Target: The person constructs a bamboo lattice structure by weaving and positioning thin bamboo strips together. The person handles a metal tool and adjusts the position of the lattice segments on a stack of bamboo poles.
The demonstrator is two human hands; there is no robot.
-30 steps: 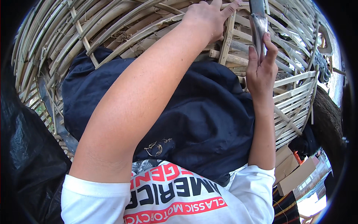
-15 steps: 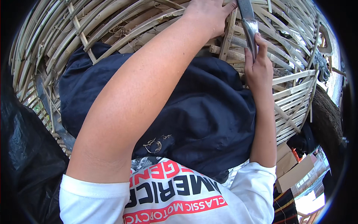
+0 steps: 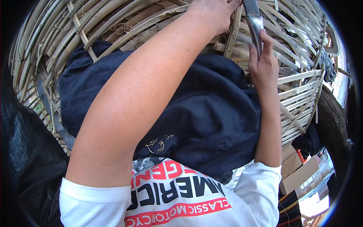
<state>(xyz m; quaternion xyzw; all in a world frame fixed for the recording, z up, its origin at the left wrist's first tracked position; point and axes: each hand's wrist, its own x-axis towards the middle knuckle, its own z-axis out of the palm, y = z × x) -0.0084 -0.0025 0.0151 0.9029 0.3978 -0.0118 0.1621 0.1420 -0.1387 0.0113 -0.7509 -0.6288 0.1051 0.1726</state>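
My left hand (image 3: 211,15) reaches to the top edge of the view. Its fingers are partly cut off there, closed around the upper part of an upright bamboo strip (image 3: 231,36). My right hand (image 3: 264,58) is closed around the metal handle of a knife (image 3: 256,26), with the thumb and forefinger along the handle. The blade points up out of view beside my left hand. Curved bamboo slats (image 3: 64,49) of a large woven basket arch around both hands. Dark navy cloth (image 3: 204,109) covers my lap beneath my arms.
Pale plant fibres (image 3: 155,145) lie on the cloth. Black plastic sheeting (image 3: 30,159) hangs at the left. To the right stand a dark log (image 3: 331,117) and an open cardboard box (image 3: 300,172). A grey rope bundle (image 3: 328,68) hangs at the far right.
Both hands and the knife have shifted very slightly to the right in the view. Their holds look the same.
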